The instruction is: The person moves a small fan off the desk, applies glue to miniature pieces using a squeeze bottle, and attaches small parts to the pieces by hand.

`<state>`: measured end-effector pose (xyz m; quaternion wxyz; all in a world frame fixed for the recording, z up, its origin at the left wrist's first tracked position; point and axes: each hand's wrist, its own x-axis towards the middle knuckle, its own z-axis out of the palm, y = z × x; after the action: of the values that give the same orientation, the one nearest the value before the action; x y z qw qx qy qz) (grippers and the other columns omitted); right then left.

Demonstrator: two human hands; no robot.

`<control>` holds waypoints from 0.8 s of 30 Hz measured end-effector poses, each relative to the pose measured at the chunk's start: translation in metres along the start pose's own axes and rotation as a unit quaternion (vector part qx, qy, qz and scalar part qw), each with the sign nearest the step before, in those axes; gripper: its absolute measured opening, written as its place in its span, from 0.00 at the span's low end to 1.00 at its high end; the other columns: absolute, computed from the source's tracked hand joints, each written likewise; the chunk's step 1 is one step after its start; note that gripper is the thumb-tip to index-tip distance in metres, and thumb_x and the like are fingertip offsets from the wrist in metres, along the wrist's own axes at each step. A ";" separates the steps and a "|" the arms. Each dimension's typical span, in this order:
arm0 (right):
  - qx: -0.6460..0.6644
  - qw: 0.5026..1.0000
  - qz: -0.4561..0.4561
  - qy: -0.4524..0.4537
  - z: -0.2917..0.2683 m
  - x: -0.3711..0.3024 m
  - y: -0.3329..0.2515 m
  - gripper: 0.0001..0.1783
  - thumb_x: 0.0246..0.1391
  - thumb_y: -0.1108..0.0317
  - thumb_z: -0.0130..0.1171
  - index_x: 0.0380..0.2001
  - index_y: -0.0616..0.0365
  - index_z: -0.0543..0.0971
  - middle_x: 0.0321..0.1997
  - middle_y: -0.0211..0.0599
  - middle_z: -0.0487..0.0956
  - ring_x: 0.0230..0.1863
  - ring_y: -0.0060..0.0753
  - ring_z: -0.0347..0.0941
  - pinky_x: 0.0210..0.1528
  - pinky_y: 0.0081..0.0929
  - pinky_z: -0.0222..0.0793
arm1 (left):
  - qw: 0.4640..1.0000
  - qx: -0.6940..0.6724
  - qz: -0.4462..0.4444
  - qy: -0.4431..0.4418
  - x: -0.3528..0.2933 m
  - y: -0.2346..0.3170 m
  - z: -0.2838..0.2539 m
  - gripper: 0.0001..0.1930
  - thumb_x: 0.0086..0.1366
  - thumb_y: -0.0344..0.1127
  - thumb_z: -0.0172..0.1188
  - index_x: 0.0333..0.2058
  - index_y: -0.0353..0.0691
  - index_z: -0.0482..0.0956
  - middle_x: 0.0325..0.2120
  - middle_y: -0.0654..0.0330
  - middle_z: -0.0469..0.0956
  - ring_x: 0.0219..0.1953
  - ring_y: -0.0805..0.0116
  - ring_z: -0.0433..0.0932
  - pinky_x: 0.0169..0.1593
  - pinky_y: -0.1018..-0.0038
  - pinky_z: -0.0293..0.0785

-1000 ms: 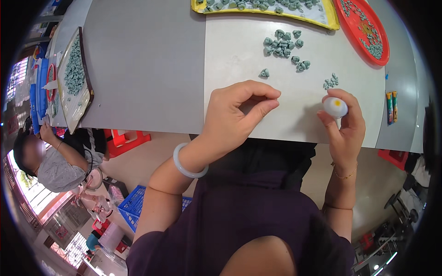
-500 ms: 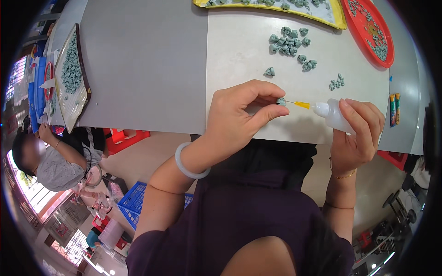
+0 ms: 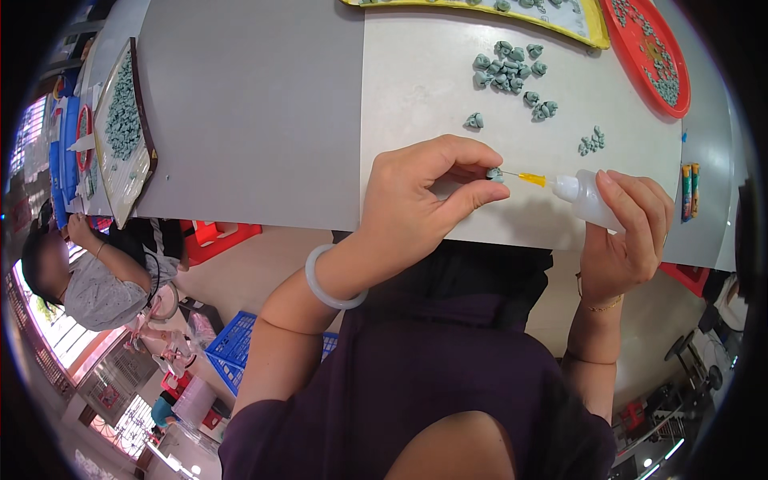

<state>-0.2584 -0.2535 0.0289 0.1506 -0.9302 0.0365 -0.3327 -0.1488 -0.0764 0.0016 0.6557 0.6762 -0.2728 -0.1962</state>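
Observation:
Between the thumb and forefinger of my left hand (image 3: 428, 188) is a small grey-green moulded piece (image 3: 495, 174), mostly covered by the fingertips. My right hand (image 3: 632, 228) grips a translucent white squeeze bottle (image 3: 594, 200), tilted on its side. A yellow-based needle tip (image 3: 531, 179) on the bottle points left, its thin metal end at the held piece. Beyond my hands lies a cluster of similar grey-green pieces (image 3: 504, 76), with one single piece (image 3: 474, 121) nearer. Smaller grey-green bits (image 3: 592, 142) form a little group above the bottle.
At the far edge lies a yellow-rimmed tray (image 3: 596, 36) of pieces, beside a red oval tray (image 3: 682, 100) of small bits. Two small tubes (image 3: 690, 192) lie at right. Across the left side, a person (image 3: 108, 280) sits by another tray (image 3: 104, 172). A blue crate (image 3: 232, 352) stands below.
The view has shifted slightly, so hands and pieces appear a little further right. Both hands keep their holds, and the needle stays at the piece.

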 end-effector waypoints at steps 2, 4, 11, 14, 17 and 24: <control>-0.004 1.000 0.000 0.003 0.000 0.000 0.001 0.21 0.27 0.85 0.63 0.32 0.57 0.80 0.33 0.33 0.77 0.36 0.34 0.70 0.39 0.26 0.66 | 1.000 0.000 0.002 -0.001 0.000 0.000 0.000 0.10 0.48 0.27 0.66 0.31 0.34 0.77 0.25 0.57 0.79 0.29 0.72 0.79 0.35 0.80 0.75; -0.001 1.000 0.002 -0.002 0.001 0.000 0.001 0.20 0.27 0.85 0.63 0.31 0.58 0.79 0.32 0.33 0.77 0.35 0.35 0.70 0.39 0.26 0.66 | 1.000 0.004 0.006 0.003 0.001 0.000 0.000 0.10 0.49 0.27 0.65 0.31 0.34 0.77 0.25 0.57 0.79 0.29 0.72 0.79 0.35 0.80 0.75; 0.133 0.978 0.161 0.004 -0.001 -0.007 0.022 0.18 0.36 0.83 0.61 0.35 0.60 0.76 0.38 0.34 0.75 0.40 0.29 0.69 0.44 0.22 0.64 | 1.000 -0.006 -0.007 -0.002 0.001 0.000 0.001 0.10 0.49 0.26 0.65 0.32 0.34 0.77 0.25 0.58 0.79 0.29 0.72 0.79 0.35 0.80 0.75; 0.154 0.932 0.329 0.011 -0.005 -0.011 0.053 0.15 0.44 0.80 0.59 0.38 0.61 0.72 0.42 0.34 0.74 0.43 0.24 0.68 0.46 0.20 0.62 | 1.000 -0.019 -0.012 -0.002 0.000 0.000 0.001 0.10 0.49 0.26 0.64 0.33 0.34 0.77 0.26 0.58 0.78 0.30 0.72 0.79 0.36 0.80 0.75; 0.217 0.905 0.363 0.038 -0.002 -0.016 0.080 0.18 0.44 0.79 0.60 0.40 0.61 0.69 0.39 0.34 0.75 0.39 0.19 0.68 0.42 0.18 0.63 | 1.000 -0.016 -0.007 0.007 0.000 -0.001 0.000 0.10 0.49 0.26 0.64 0.33 0.34 0.77 0.27 0.58 0.78 0.29 0.72 0.78 0.36 0.80 0.75; 0.107 0.949 0.248 0.162 -0.007 -0.031 0.080 0.22 0.44 0.82 0.59 0.43 0.62 0.64 0.46 0.42 0.69 0.45 0.30 0.66 0.48 0.26 0.63 | 0.999 0.035 -0.001 -0.037 -0.001 0.000 -0.004 0.11 0.52 0.19 0.60 0.36 0.31 0.74 0.29 0.58 0.77 0.33 0.72 0.77 0.38 0.79 0.73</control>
<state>-0.2843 -0.3264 -0.0090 0.3193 -0.8036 0.2538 -0.4335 -0.1474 -0.0728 0.0017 0.6211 0.6912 -0.3025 -0.2122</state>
